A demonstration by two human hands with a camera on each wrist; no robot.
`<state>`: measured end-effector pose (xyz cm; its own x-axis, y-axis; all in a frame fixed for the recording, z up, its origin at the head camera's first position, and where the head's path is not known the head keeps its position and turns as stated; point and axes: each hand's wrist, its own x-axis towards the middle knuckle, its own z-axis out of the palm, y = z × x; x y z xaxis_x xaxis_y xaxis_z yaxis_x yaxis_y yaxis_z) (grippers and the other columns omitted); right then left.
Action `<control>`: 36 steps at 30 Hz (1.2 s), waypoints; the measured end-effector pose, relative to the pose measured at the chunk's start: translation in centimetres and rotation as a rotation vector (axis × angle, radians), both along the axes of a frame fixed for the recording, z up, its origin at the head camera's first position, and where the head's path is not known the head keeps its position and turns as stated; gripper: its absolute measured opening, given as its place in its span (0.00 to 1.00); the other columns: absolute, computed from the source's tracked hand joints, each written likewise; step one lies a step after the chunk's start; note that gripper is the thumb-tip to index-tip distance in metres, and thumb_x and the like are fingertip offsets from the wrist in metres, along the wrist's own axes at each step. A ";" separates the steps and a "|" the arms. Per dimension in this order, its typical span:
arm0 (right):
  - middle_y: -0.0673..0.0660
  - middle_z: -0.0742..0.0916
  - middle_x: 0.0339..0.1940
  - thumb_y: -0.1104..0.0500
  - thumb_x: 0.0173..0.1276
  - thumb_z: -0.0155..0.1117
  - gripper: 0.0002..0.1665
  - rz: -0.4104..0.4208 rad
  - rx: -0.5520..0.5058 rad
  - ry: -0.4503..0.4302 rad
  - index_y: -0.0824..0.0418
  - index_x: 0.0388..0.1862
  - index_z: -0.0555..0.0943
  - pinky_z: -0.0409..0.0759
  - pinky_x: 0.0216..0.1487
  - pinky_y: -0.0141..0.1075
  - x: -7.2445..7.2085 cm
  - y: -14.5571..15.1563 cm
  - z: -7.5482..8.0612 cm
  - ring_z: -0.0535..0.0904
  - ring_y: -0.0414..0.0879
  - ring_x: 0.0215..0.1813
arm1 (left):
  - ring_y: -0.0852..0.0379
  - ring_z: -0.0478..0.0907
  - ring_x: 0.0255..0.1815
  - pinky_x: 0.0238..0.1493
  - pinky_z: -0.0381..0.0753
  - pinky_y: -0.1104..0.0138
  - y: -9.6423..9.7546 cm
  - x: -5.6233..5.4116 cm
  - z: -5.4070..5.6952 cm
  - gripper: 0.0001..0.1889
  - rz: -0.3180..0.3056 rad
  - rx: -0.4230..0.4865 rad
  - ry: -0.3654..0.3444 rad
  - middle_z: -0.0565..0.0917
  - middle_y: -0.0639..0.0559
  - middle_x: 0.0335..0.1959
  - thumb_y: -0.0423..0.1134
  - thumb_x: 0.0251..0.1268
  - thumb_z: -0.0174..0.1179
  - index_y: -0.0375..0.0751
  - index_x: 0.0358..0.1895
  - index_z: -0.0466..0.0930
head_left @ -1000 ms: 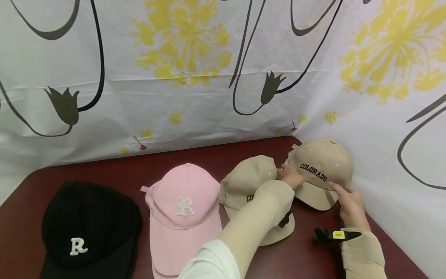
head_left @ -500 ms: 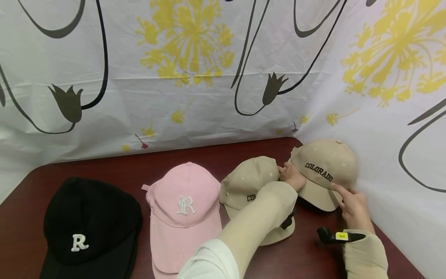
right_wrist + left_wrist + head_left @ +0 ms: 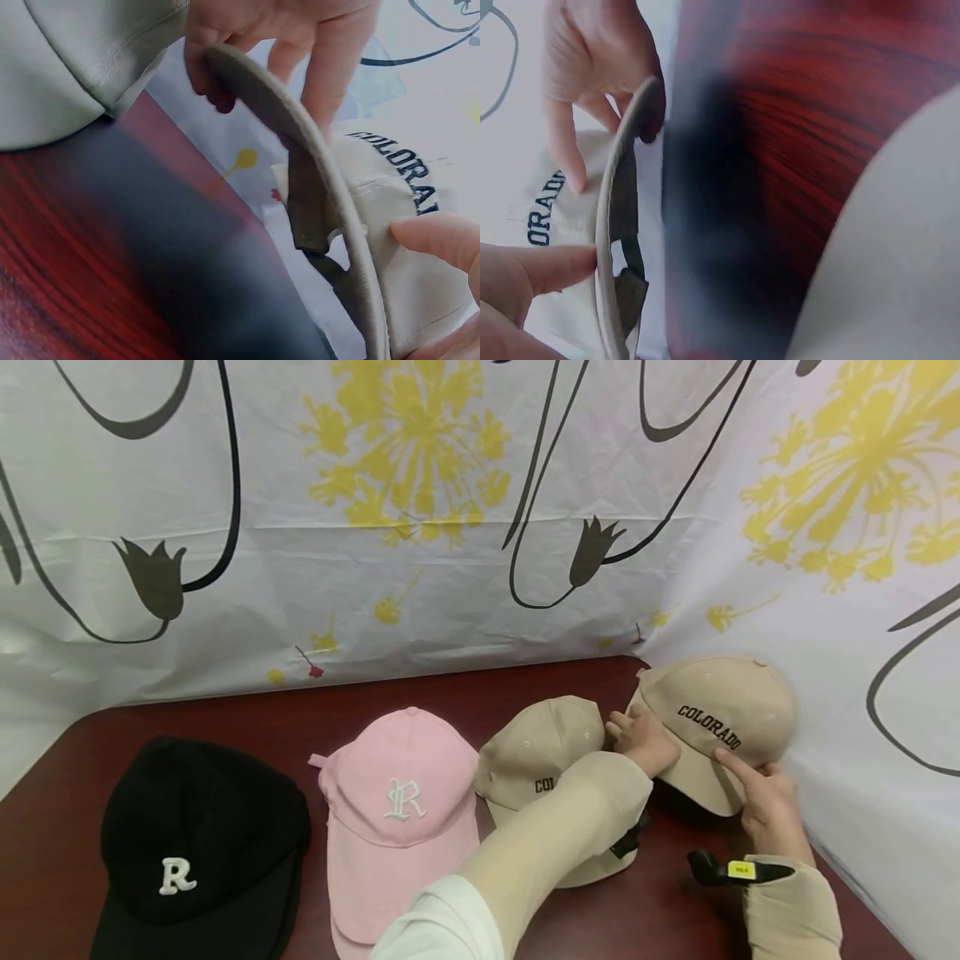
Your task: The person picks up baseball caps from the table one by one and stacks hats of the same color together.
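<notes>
A beige baseball cap lettered COLORADO is held by both hands at the table's far right, its brim off the surface. My left hand grips the brim's left edge; in the right wrist view this left hand has fingertips under the brim. My right hand holds the other side, its thumb on the front of the crown. The left wrist view shows the right hand with fingers round the brim edge. Partly behind the left forearm lies a second beige baseball cap.
A pink baseball cap and a black baseball cap lie to the left on the dark red table. Patterned white sheeting stands behind the table and along its right side.
The held cap has shifted right and tilted, its brim rising from the table. Both hands have moved right with it. The other caps stay where they lie.
</notes>
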<state>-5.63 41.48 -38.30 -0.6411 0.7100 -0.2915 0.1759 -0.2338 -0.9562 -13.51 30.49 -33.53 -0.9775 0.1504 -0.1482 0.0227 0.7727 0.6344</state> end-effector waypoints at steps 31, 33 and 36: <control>0.40 0.66 0.52 0.59 0.61 0.64 0.35 0.126 0.235 0.224 0.52 0.65 0.60 0.41 0.65 0.30 0.0 -2.6 3.3 0.48 0.40 0.66 | 0.57 0.71 0.27 0.28 0.69 0.71 -7.6 -0.4 3.5 0.24 -0.339 -0.019 0.152 0.64 0.46 0.44 0.46 0.54 0.64 0.42 0.51 0.65; 0.43 0.66 0.56 0.58 0.61 0.64 0.37 0.156 0.264 0.225 0.52 0.66 0.59 0.41 0.65 0.30 0.0 -2.8 3.3 0.48 0.40 0.66 | 0.57 0.69 0.24 0.26 0.68 0.71 -8.2 -0.5 3.7 0.25 -0.351 -0.005 0.155 0.64 0.46 0.44 0.45 0.55 0.64 0.42 0.53 0.65; 0.43 0.66 0.56 0.59 0.62 0.64 0.37 0.192 0.281 0.241 0.52 0.67 0.59 0.44 0.63 0.26 0.0 -3.1 3.4 0.49 0.40 0.65 | 0.56 0.68 0.23 0.26 0.67 0.71 -9.0 -0.7 4.0 0.26 -0.360 0.017 0.153 0.64 0.46 0.43 0.43 0.56 0.63 0.42 0.55 0.64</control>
<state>-5.66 38.36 -34.89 -0.7959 0.6012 0.0714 -0.0459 0.0577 -0.9973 -14.19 21.49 -29.50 -0.8722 0.4891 0.0003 0.3858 0.6876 0.6151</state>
